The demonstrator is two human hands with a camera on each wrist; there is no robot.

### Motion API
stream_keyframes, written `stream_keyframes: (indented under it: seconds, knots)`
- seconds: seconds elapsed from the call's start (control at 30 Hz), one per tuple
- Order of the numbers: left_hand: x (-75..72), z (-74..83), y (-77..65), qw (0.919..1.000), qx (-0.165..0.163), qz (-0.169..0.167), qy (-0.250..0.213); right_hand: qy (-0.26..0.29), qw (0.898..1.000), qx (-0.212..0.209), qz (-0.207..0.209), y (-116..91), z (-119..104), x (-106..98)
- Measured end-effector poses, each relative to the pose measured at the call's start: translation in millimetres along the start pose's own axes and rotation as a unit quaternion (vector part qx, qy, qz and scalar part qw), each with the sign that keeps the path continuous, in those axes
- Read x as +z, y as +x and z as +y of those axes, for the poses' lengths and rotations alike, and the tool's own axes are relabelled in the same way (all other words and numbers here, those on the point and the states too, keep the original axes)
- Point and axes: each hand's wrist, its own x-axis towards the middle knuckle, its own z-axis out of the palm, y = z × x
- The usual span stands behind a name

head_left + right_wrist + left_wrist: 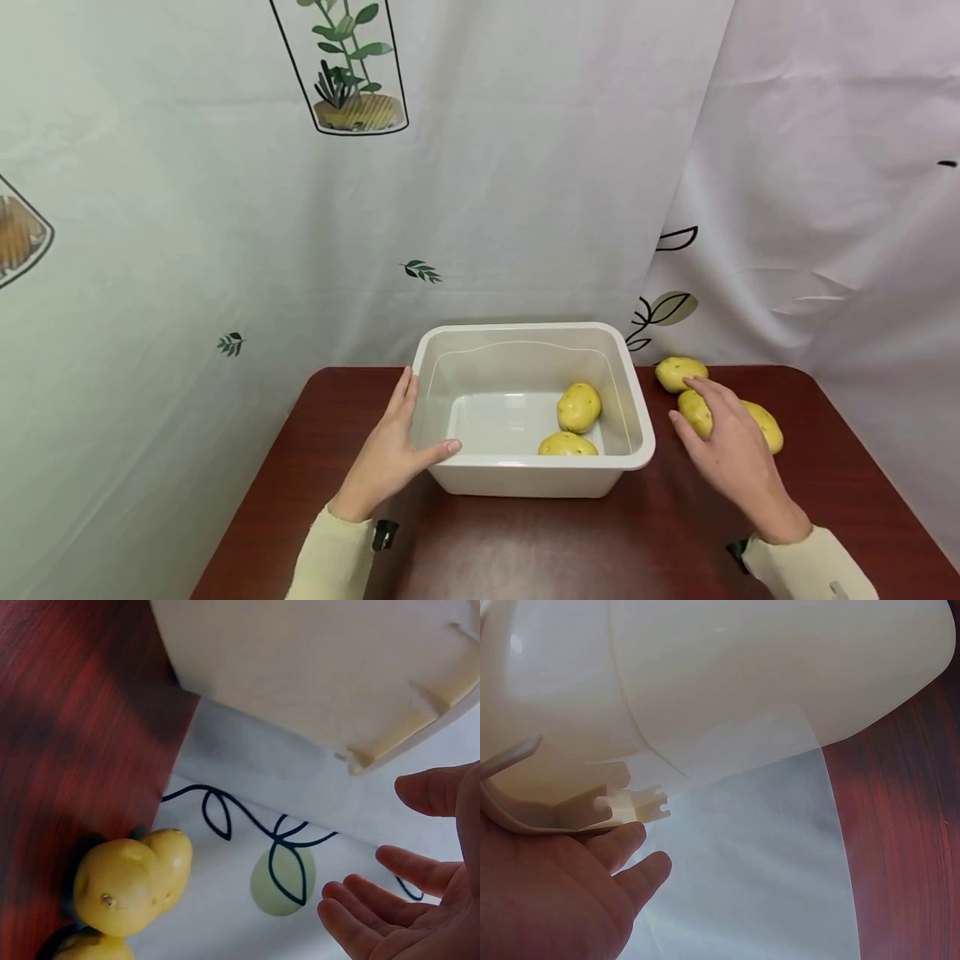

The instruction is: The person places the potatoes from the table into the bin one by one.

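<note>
A white plastic basin (525, 479) stands on the table with two yellow potatoes inside: one potato (578, 407) near its right wall, another potato (567, 444) partly hidden by the front rim. My left hand (390, 454) rests at the basin's left rim, fingers extended along the outside and thumb stretched over the front left corner. The left wrist view shows the fingertips (654, 871) beside the rim's underside. To the right, my right hand (731, 446) hovers with loosely spread fingers, holding nothing. It overlaps two potatoes (765, 427) in the head view; a further potato (681, 374) lies behind them.
The dark red wooden table (517, 550) has rounded back corners. Behind it hangs a pale curtain (525, 208) printed with leaves and plants, close to the table's back edge and the basin.
</note>
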Motion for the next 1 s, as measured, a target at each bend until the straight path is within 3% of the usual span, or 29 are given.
stream_keyframes:
  seconds: [0.43, 1.0]
  knots:
    - [0.6, -1.1, -0.5, 1.0000, 0.002, 0.001, 0.002, -0.017, 1.000, 0.008, 0.016, 0, 19, 11]
    - [0.3, 0.6, 0.1, 1.0000, -0.003, -0.003, 0.003, -0.023, 0.999, 0.033, -0.007, 3, 38, 25]
